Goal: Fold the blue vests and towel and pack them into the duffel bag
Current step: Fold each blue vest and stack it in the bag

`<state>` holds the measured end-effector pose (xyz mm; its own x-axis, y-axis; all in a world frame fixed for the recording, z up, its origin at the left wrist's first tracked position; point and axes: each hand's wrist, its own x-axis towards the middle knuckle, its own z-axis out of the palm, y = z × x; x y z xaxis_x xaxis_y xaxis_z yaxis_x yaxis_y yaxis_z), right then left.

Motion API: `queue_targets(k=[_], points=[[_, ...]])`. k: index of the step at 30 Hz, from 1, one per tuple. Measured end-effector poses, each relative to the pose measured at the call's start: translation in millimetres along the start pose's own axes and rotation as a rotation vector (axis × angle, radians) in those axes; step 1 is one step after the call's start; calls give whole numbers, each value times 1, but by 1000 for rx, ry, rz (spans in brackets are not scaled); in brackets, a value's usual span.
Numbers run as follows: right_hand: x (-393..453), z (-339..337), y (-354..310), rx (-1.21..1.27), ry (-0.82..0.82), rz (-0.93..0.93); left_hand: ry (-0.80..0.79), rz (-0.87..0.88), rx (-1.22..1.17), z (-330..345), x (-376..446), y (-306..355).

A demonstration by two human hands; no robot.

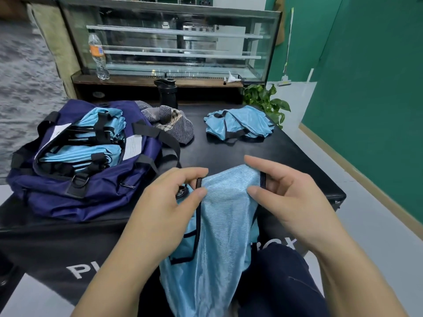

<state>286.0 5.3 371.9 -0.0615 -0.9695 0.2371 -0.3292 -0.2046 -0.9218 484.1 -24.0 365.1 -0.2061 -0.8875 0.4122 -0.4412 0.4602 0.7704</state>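
A light blue vest (219, 225) with black trim hangs in front of me over the near edge of the black table (297, 156). My left hand (169, 202) pinches its top left corner at the trim. My right hand (286, 191) pinches the top right corner. On the left of the table, the navy duffel bag (91, 193) lies open with several folded blue vests (80, 154) inside. A crumpled blue vest (238, 123) lies at the far right of the table. A grey striped towel (174, 124) sits bunched behind the bag.
A black flask (169, 92) stands at the table's far edge. Behind it is a glass display case (174, 42) with a water bottle (98, 56) on its ledge. A potted plant (267, 101) is at the far right corner, before a green wall (366, 88).
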Motion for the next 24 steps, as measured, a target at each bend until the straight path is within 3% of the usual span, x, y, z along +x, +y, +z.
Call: queue_targets(k=[8, 15, 24], points=[[-1, 3, -1, -265, 26, -54, 42, 43, 179, 2, 2, -6], [2, 5, 1, -442, 109, -87, 60, -3, 80, 1, -1, 0], [1, 1, 11, 153, 198, 164, 44, -166, -283, -5, 0, 6]])
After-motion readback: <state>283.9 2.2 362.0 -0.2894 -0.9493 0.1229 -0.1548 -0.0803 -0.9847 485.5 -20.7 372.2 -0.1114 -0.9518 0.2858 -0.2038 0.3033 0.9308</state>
